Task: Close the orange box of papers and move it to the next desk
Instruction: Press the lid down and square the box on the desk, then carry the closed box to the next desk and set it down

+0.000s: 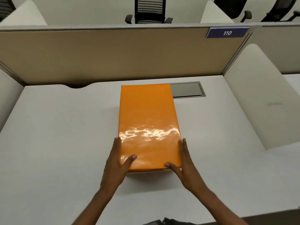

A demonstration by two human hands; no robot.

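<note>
**A:** Head camera, looking down at the desk. What's on it?

**B:** A glossy orange rectangular box (148, 125), lid on and closed, lying flat on the pale grey desk top (56, 135). Its long side runs away from the person, and its far right corner overlaps the edge of a grey metal cable hatch (188, 90) set into the desk.

**A:** And the hands?

**B:** Both are on the near end of the box. The left hand (119, 161) lies along the left side, fingers stretched forward against the edge, thumb resting on top of the lid. The right hand (183, 161) mirrors it along the right side, with its thumb at the near right corner. So the box is clasped between the two palms, each hand flat and extended, not curled.

**A:** Is the box lifted?

**B:** A shadow sits under the near edge, but I cannot tell whether it is off the surface.

**A:** Surroundings?

**B:** A tan fabric partition (113, 54) stands behind the desk, with a blue sign reading 110 (227, 32) near its top right. White side dividers (259, 95) flank the desk, and a black mesh office chair (150, 10) shows beyond the partition.
</note>
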